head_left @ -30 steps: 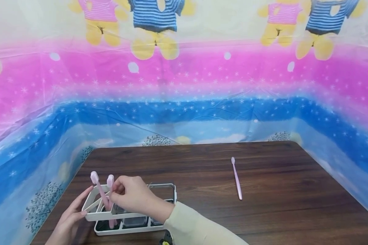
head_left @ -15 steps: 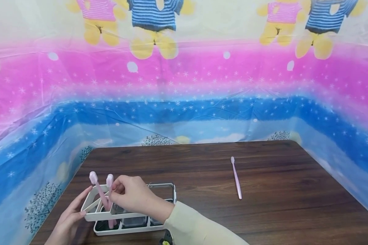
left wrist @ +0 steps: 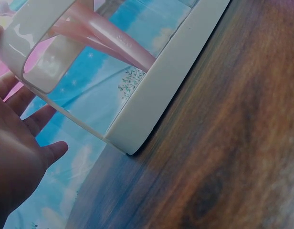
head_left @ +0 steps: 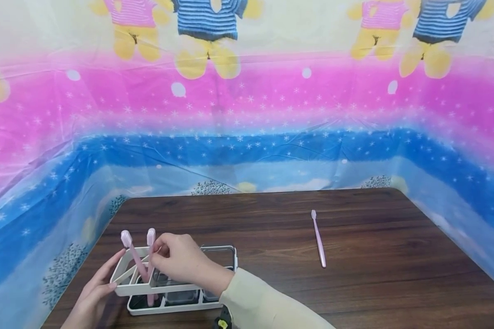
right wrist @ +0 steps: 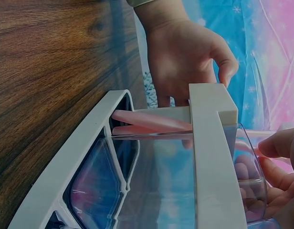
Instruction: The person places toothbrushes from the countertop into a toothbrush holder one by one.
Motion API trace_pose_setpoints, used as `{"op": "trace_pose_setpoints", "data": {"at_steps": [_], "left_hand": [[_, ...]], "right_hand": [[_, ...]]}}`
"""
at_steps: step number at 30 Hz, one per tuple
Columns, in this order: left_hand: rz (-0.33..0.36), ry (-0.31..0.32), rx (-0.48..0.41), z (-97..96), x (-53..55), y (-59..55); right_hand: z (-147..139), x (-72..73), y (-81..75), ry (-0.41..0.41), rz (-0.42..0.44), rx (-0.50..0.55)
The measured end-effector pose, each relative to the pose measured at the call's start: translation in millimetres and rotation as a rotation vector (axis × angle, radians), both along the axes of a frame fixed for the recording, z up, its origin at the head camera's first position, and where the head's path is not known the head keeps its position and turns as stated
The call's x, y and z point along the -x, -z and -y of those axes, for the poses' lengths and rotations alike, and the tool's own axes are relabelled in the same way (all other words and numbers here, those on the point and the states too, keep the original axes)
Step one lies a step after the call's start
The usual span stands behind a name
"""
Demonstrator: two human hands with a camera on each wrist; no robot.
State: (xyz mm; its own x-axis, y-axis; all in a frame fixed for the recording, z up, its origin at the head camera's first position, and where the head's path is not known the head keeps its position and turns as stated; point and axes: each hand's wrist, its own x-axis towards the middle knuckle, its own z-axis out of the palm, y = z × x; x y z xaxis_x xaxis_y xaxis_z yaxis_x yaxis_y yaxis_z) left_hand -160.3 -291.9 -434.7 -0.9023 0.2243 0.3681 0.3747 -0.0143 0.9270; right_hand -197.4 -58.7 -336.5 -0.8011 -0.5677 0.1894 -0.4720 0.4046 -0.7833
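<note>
A white two-tier toothbrush rack (head_left: 177,289) stands at the table's left front. Two pink toothbrushes lean in its left compartment, heads up and handle ends in the lower tier. My right hand (head_left: 188,259) pinches the right-hand toothbrush (head_left: 151,236) just below its head; the other toothbrush (head_left: 132,249) tilts left beside it. In the left wrist view, the pink handles (left wrist: 113,36) cross inside the rack. My left hand (head_left: 94,292) rests against the rack's left end with fairly straight fingers, its thumb at the upper tier's corner, as the right wrist view also shows.
A third pink toothbrush (head_left: 319,242) lies on the dark wooden table (head_left: 267,228), right of the rack. Clear cups (head_left: 181,298) sit in the rack's other compartments. A printed cloth (head_left: 247,151) surrounds the table's back and sides.
The toothbrush in my right hand has risen slightly and stands more upright, the hand shifting a little up and right. My left hand stays at the rack's end.
</note>
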Motion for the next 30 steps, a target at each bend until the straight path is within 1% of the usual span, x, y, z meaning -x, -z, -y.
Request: {"op": "trace_pose_setpoints", "data": {"at_steps": [6, 9, 15, 20, 23, 26, 30], "left_hand": [[-0.041, 0.021, -0.013, 0.7, 1.5, 1.4], [-0.045, 0.023, -0.011, 1.8, 2.1, 2.7], [-0.012, 0.003, 0.003, 3.4, 3.7, 4.0], [0.020, -0.016, 0.021, 5.0, 2.6, 4.4], [0.021, -0.014, 0.020, 5.3, 2.6, 4.2], [0.014, 0.004, 0.016, 5.6, 3.0, 3.9], [0.023, 0.004, 0.018, 7.0, 2.5, 2.2]], "right_hand": [[-1, 1.5, 1.0, 0.012, 0.001, -0.003], [-1, 1.9, 1.3, 0.012, 0.016, 0.000], [-6, 3.6, 0.5, 0.019, 0.039, 0.019], [-19, 5.0, -5.5, 0.058, 0.079, 0.092], [-35, 9.6, -11.0, 0.104, 0.051, 0.120], [-58, 18.5, -14.3, 0.165, -0.014, 0.129], [-95, 33.0, -14.7, 0.264, -0.096, 0.103]]}}
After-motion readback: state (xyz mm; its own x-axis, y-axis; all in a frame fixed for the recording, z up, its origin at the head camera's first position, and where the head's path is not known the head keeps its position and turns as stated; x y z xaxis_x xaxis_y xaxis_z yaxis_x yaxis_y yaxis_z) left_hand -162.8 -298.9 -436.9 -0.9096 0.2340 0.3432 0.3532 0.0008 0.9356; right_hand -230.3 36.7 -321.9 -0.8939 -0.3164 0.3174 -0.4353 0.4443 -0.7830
